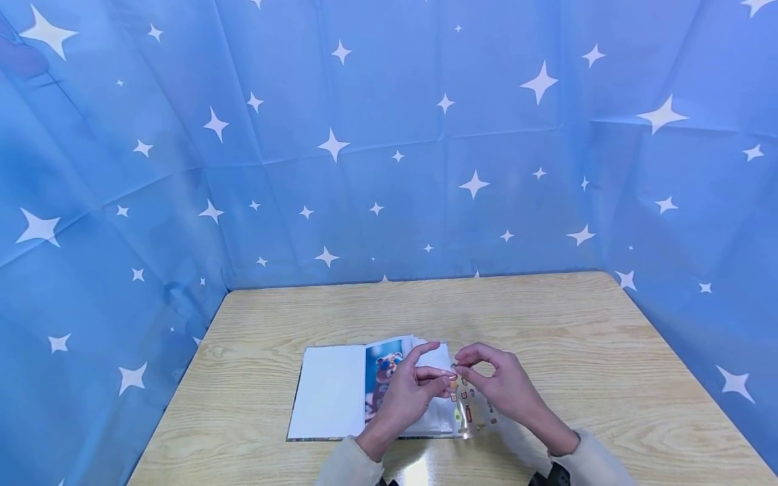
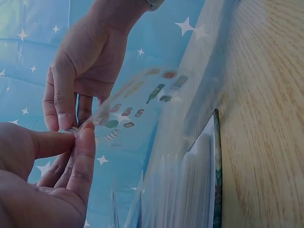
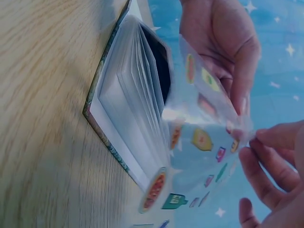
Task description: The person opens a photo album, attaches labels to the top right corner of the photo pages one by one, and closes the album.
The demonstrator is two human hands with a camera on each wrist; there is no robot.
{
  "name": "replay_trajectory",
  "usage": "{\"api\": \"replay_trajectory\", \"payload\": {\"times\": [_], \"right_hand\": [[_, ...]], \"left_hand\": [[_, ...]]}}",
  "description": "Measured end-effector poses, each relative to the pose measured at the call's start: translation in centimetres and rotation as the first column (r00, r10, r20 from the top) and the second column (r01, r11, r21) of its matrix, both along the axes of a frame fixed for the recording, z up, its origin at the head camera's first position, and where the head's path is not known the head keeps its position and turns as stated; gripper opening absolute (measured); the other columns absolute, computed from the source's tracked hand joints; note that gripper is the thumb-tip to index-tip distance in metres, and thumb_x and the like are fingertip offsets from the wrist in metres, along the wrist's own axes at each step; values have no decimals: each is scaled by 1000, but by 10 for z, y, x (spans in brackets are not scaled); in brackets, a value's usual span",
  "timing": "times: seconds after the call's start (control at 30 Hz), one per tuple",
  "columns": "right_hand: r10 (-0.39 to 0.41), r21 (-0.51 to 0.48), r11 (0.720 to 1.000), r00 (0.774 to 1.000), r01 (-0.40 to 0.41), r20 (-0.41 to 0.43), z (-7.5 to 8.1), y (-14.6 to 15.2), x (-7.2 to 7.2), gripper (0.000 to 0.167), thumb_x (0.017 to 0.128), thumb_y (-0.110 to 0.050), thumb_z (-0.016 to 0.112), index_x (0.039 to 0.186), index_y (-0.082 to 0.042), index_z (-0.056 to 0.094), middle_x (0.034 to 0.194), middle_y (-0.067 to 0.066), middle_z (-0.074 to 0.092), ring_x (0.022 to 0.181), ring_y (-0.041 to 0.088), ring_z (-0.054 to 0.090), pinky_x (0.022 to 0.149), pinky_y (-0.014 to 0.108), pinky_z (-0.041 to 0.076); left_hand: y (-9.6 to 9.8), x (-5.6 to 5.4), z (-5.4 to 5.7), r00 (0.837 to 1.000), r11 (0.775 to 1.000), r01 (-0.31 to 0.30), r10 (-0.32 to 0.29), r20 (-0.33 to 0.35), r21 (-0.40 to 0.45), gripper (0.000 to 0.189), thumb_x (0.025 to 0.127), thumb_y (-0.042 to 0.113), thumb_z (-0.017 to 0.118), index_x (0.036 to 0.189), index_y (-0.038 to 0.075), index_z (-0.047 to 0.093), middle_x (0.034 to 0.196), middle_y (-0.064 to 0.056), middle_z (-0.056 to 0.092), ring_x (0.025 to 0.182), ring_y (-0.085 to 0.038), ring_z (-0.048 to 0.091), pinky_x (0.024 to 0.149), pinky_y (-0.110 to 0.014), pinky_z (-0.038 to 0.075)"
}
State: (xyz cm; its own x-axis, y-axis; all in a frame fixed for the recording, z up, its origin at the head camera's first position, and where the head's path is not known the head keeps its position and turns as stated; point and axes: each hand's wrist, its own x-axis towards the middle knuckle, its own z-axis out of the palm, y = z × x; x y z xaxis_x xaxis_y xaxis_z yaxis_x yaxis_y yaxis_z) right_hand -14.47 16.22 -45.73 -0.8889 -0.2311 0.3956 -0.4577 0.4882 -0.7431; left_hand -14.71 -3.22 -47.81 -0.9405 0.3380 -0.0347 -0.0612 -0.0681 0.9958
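Observation:
A clear sticker sheet (image 1: 468, 407) printed with small food and bottle pictures is raised over the right side of an open photo album (image 1: 333, 391). My left hand (image 1: 406, 393) pinches the sheet by its edge between thumb and fingers. Close beside it, my right hand (image 1: 503, 383) pinches at the same edge with thumb and forefinger. Both sets of fingertips nearly meet in the left wrist view, where the sheet (image 2: 137, 102) slants away from them. In the right wrist view the sheet (image 3: 202, 137) bends, with pizza, lemon and bottle stickers showing.
The album lies on a wood-grain table (image 1: 255, 324), its left page blank white. A photo (image 1: 378, 374) of a furry figure in sunglasses shows in a sleeve beside it, partly behind my left hand. A blue cloth (image 1: 389, 169) with white stars hangs around the table.

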Motion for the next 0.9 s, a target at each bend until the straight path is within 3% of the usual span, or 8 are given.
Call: {"api": "replay_trajectory", "payload": {"times": [0.43,0.73,0.9], "right_hand": [[-38,15,999,999,38,1,-1,4,-2,24,82,-3,78,97,-21,71,85,-10,72,80,3,65,75,33,55],[-55,10,998,998,55,36,1,7,-3,24,83,-4,78,98,-20,70,87,-13,71,80,3,66,75,27,53],[-53,3,999,997,53,52,0,9,-4,21,84,-6,77,99,-20,70,87,-11,72,79,4,67,74,30,55]], "left_hand": [[3,1,-2,1000,999,-27,28,11,-28,56,92,-2,65,143,10,47,96,-11,76,76,-21,73,71,-29,61],[4,-1,-5,998,998,-41,44,43,-52,56,91,-2,65,142,16,48,92,-7,76,76,-19,73,70,-28,61],[6,-2,-6,997,997,-51,54,50,-65,57,91,-1,66,142,15,48,92,-6,76,76,-19,73,70,-28,61]]}}
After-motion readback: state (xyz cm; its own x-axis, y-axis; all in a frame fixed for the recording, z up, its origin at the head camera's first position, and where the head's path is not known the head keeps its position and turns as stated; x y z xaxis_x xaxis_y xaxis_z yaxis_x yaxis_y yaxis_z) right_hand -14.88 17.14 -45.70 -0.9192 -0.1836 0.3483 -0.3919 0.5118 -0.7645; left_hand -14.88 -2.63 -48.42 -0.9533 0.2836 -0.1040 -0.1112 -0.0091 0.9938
